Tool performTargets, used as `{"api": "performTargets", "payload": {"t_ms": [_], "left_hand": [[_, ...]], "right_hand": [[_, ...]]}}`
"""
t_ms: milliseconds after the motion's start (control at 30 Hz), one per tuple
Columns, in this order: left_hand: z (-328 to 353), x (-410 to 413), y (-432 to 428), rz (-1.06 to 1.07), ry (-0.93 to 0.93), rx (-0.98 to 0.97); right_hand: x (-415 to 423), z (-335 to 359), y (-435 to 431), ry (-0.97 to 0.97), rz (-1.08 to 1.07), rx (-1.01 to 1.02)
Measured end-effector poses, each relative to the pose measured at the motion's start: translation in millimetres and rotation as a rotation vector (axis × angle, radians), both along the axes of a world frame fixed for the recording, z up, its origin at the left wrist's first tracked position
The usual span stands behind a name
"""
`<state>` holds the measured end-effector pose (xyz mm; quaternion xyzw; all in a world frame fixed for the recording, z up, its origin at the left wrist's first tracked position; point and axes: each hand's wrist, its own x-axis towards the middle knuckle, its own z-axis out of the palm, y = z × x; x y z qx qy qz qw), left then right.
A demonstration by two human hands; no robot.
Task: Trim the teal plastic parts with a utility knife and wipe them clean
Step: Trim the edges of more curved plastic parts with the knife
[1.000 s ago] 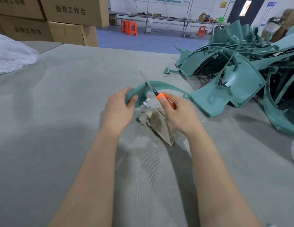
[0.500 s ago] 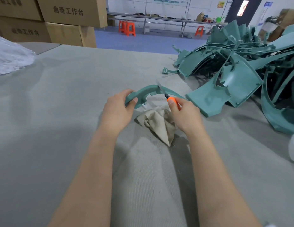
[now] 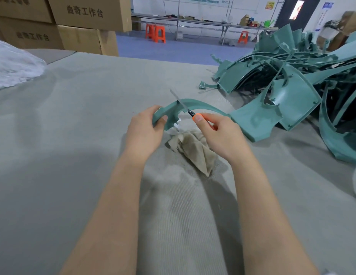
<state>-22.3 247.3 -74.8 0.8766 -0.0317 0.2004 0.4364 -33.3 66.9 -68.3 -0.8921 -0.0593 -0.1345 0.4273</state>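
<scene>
Left hand (image 3: 143, 132) gripped the teal part (image 3: 203, 105) at its thick end, right hand (image 3: 222, 135) the utility knife (image 3: 195, 116); part looked light, stiff

I see a grey, ribbed tabletop (image 3: 74, 135) carrying a crumpled beige rag (image 3: 195, 149) at centre, a heap of teal parts (image 3: 288, 100) on the right, and possibly white plastic sheeting (image 3: 12, 66) far left.

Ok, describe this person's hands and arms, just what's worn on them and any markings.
The left hand and right hand are bare: no gloves, rings or watch visible. The left forearm and right forearm are uncovered nearly to the frame's bottom edge, with no markings in view.
</scene>
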Motion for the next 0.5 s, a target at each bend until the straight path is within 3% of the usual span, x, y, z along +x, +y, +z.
{"api": "performTargets", "payload": {"t_ms": [500], "left_hand": [[2, -2, -3, -0.011, 0.006, 0.071]], "right_hand": [[9, -13, -8, 0.085, -0.222, -0.053]]}}
